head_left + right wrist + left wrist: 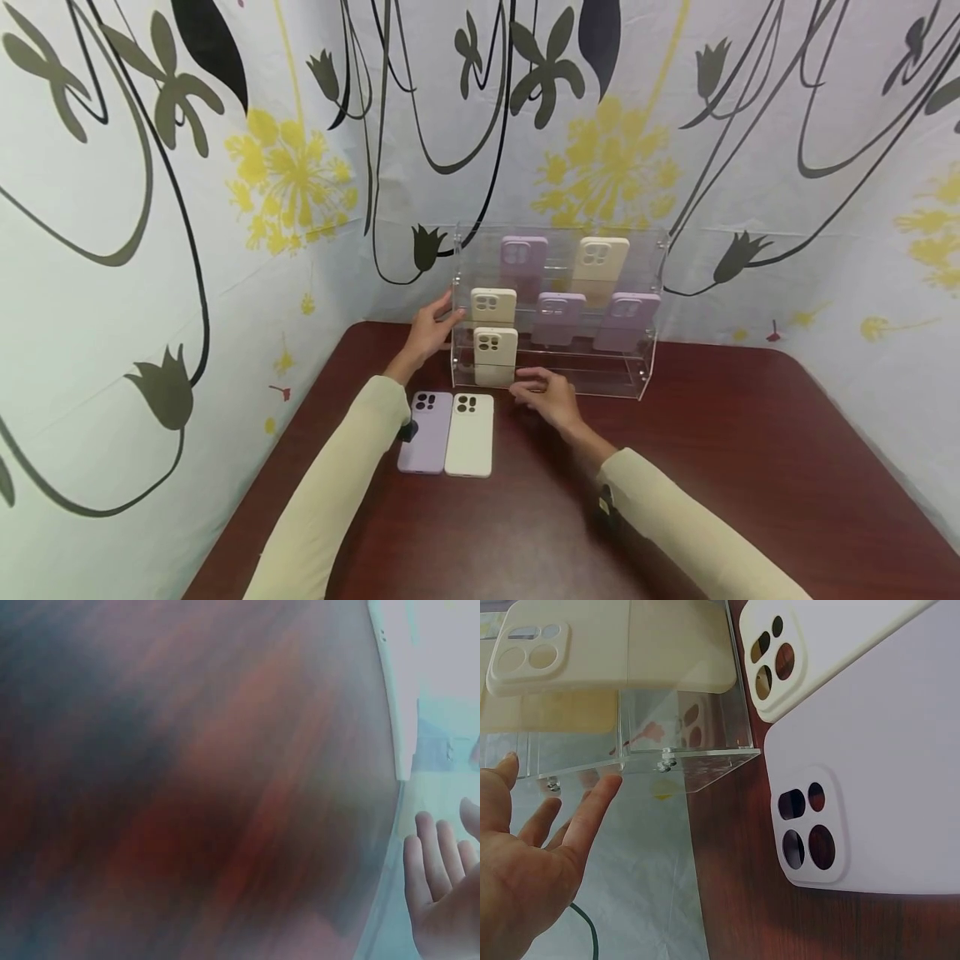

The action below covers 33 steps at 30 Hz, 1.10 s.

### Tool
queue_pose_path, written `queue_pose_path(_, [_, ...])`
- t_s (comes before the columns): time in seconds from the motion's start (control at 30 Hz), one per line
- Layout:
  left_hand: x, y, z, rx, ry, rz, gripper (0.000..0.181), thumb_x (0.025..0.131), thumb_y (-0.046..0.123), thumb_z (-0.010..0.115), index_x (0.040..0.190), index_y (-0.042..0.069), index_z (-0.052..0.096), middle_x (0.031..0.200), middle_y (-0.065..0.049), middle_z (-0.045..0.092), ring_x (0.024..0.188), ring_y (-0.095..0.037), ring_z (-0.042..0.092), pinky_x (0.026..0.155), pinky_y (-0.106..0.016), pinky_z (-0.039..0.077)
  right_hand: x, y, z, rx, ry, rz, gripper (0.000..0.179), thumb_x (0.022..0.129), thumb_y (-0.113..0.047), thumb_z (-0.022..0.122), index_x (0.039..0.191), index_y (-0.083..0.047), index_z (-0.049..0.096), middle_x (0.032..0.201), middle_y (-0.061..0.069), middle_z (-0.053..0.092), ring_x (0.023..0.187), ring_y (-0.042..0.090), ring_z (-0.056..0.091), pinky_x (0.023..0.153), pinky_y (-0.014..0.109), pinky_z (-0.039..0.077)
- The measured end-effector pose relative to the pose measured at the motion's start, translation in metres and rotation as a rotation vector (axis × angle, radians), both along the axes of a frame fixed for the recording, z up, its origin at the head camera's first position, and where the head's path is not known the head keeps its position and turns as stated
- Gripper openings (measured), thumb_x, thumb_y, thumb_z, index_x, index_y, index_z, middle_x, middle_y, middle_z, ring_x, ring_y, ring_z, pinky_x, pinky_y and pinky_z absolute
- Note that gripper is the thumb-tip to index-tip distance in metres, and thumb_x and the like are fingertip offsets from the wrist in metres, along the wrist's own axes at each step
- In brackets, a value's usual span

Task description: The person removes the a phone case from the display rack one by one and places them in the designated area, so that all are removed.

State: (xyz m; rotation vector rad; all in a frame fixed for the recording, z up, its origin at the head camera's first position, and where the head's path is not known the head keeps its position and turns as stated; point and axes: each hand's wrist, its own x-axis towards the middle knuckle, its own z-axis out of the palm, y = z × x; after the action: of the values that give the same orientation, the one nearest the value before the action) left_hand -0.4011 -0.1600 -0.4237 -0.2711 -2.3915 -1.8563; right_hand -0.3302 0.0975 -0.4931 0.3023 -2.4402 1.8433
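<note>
A clear acrylic display stand (pixel 577 382) with tiers holds several phone cases. My left hand (pixel 431 327) is at the stand's left side, its extended fingertips right at the side panel in the left wrist view. A cream phone case (pixel 495 346) stands upright on the lowest tier at the left. Just right of that case's lower end is my right hand (pixel 551 398), fingers loosely bent and holding nothing. In the right wrist view its fingers (pixel 433 859) look relaxed. Flat on the table in front lie a lavender phone case (pixel 427 442) and a cream-white phone case (pixel 470 446), side by side.
Another cream case (pixel 492 307) stands one tier up, with lavender cases (pixel 558 321) (pixel 628 321) to its right. The top tier holds a lavender case (pixel 523 258) and a cream case (pixel 602 257). A patterned cloth (pixel 465 192) hangs behind the dark red table (pixel 735 433).
</note>
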Motion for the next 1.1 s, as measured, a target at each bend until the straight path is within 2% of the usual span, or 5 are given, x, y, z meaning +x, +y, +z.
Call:
queue_pose_path(0.33, [0.001,0.000,0.002,0.000,-0.004,0.011,0.063,0.106,0.030,0.064,0.163,0.031,0.036,0.161,-0.012,0.045,0.138,-0.036,0.053,0.090,-0.056,0.062,-0.013,0.006,0.020,-0.002,0.099,-0.059,0.037,0.088,-0.008,0.085,0.122,0.000,0.074,0.103,0.015,0.079,0.088,0.019,0.078,0.067,0.015,0.061])
queue_pose_path(0.47, [0.002,0.000,0.002,0.006,0.000,0.007,0.063,0.106,0.029,0.064,0.163,0.030,0.036,0.160,-0.013,0.045,0.137,-0.037,0.054,0.089,-0.055,0.063,-0.016,0.005,0.028,0.039,0.138,-0.079,0.038,0.088,-0.012,0.086,0.123,-0.004,0.075,0.104,0.013,0.079,0.094,0.023,0.078,0.068,0.011,0.058])
queue_pose_path(0.6, [0.002,0.001,0.002,0.010,-0.001,0.007,0.063,0.106,0.029,0.064,0.162,0.031,0.037,0.160,-0.013,0.045,0.136,-0.037,0.055,0.087,-0.054,0.064,-0.018,0.003,0.035,0.018,0.154,-0.070,0.039,0.088,-0.010,0.086,0.125,-0.004,0.074,0.107,0.015,0.078,0.097,0.030,0.077,0.071,0.015,0.061])
queue_pose_path(0.9, [0.001,0.001,0.001,-0.008,-0.013,0.023,0.063,0.106,0.031,0.064,0.162,0.033,0.037,0.160,-0.011,0.047,0.138,-0.034,0.054,0.085,-0.047,0.066,-0.022,-0.004,0.046,0.007,0.169,-0.036,0.045,0.087,-0.006,0.085,0.130,0.000,0.071,0.115,0.020,0.075,0.103,0.035,0.075,0.080,0.028,0.065])
queue_pose_path(1.1, [0.000,0.002,0.001,0.008,-0.018,0.020,0.063,0.106,0.030,0.065,0.162,0.033,0.037,0.160,-0.013,0.046,0.137,-0.035,0.055,0.087,-0.052,0.065,-0.025,-0.009,0.051,0.076,0.226,-0.068,0.042,0.089,-0.007,0.084,0.129,-0.005,0.073,0.113,0.017,0.076,0.102,0.032,0.076,0.082,0.035,0.066])
